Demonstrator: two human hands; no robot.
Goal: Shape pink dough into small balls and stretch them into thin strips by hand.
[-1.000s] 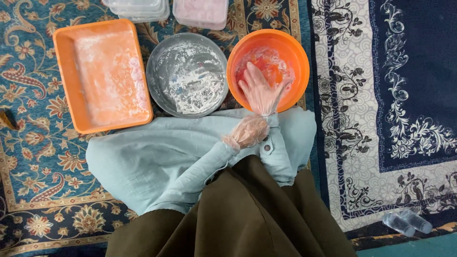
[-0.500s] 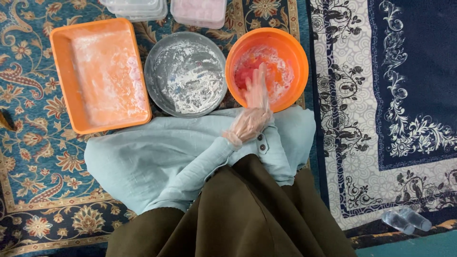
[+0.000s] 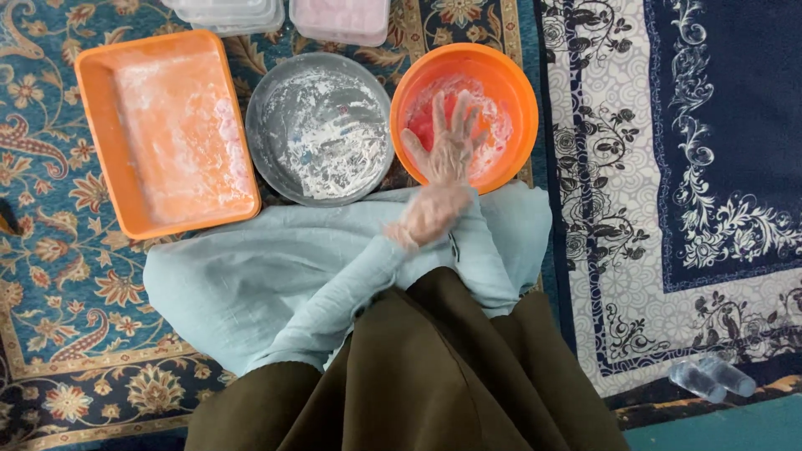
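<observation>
Since the earlier frame, our right hand (image 3: 451, 150) has spread open-fingered above the orange bowl (image 3: 510, 79); left hand (image 3: 430, 213) loosely curled below it, empty. Metal bowl (image 3: 276, 100) crowds left; rug (image 3: 668, 167) open rightward.

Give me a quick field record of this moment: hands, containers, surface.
right hand: in a clear plastic glove, fingers spread, over the round orange plastic bowl
left hand: gloved, blurred, close to the body just below the right hand; whether it holds anything cannot be told
bowl contents: white powder and something pink
middle: round grey metal pan smeared with white flour
left: rectangular orange plastic tray dusted white
far edge: two lidded clear plastic boxes
surface: patterned blue carpet
</observation>
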